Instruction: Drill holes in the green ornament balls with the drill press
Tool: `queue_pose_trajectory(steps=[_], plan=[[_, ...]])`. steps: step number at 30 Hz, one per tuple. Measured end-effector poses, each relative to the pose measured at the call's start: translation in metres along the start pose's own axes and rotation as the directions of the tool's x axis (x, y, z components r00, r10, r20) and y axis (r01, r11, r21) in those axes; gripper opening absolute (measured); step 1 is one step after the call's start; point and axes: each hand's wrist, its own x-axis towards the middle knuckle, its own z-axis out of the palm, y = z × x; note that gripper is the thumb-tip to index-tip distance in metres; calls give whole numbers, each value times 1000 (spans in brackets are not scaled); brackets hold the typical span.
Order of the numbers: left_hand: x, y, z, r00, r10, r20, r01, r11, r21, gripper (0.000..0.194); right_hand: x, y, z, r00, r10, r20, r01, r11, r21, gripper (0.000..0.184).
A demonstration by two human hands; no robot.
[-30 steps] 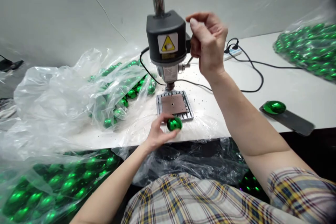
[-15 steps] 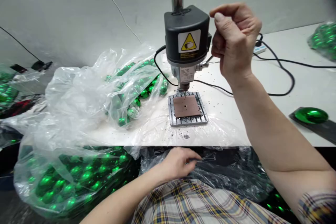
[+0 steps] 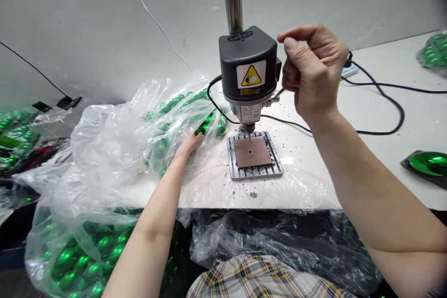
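Observation:
A small drill press [image 3: 248,63] with a black motor housing stands before me. Its thin bit points down at a brown square board [image 3: 252,151] with a hole, lying on the slotted metal base [image 3: 232,170]. My right hand [image 3: 314,67] is closed round the feed lever [image 3: 275,98] at the machine's right side; the lever's far end is hidden in the fingers. Into the mouth of a clear plastic bag [image 3: 101,130] of shiny green baubles [image 3: 220,125] reaches my left hand [image 3: 193,141], among the baubles, its fingers mostly hidden by film and baubles.
Another bag holds green baubles [image 3: 84,260] below the table edge at left. One larger green bauble [image 3: 431,163] rests on a dark strip at right. A black cable [image 3: 394,128] loops to a power strip [image 3: 349,71]. Dark shavings [image 3: 253,194] litter the white tabletop.
My left hand has moved from near my lap, forward and left, into the bag of baubles on the table. My right hand stays at the lever. The view has shifted slightly.

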Motion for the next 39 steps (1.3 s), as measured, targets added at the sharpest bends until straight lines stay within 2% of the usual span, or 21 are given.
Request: queue_pose_trajectory(steps=[2,4,6,8,9,11,15,18,22,29,31,35,37,39], plan=[[-11,3,-5,997,-74,-12,73,993,-90,39,-1,-4,3,1000,-15,-22,16,1000,17,39],[-28,10,-8,989,-141,47,149,941,-304,48,-1,-6,5,999,-19,-37,20,1000,22,39],[-48,20,-8,968,-171,185,246,797,-551,52,-1,-7,6,998,-33,-50,34,999,10,42],[-69,32,-3,927,-171,335,365,623,-692,53,-1,-5,4,998,-45,-44,44,999,-21,45],[-78,37,1,907,-169,386,409,579,-705,53,-1,-3,3,998,-46,-33,45,998,-39,47],[-90,43,11,887,-159,435,445,549,-707,52,0,-1,0,1000,-29,-3,29,997,-74,49],[-98,44,38,902,-121,415,403,583,-706,43,0,-2,-4,999,31,45,-21,980,-198,51],[-97,40,58,927,-138,348,355,620,-700,50,0,-5,-4,997,58,59,-39,960,-278,50],[-96,40,80,958,-117,262,266,705,-657,64,-1,-9,-2,996,70,61,-52,965,-257,47],[-93,43,103,957,27,290,151,803,-576,64,-2,-16,-1,995,90,43,-78,970,-229,41],[-92,42,106,952,69,298,105,842,-529,61,-3,-22,0,993,114,30,-104,970,-221,34],[-94,44,109,959,192,209,-131,953,-273,55,-6,-34,4,986,167,16,-161,968,-194,8],[-97,45,111,946,279,167,-260,958,-125,52,-7,-38,5,985,169,25,-163,974,-159,8],[-100,46,114,932,329,151,-323,944,-65,51,-8,-38,5,985,171,34,-164,976,-139,8]])
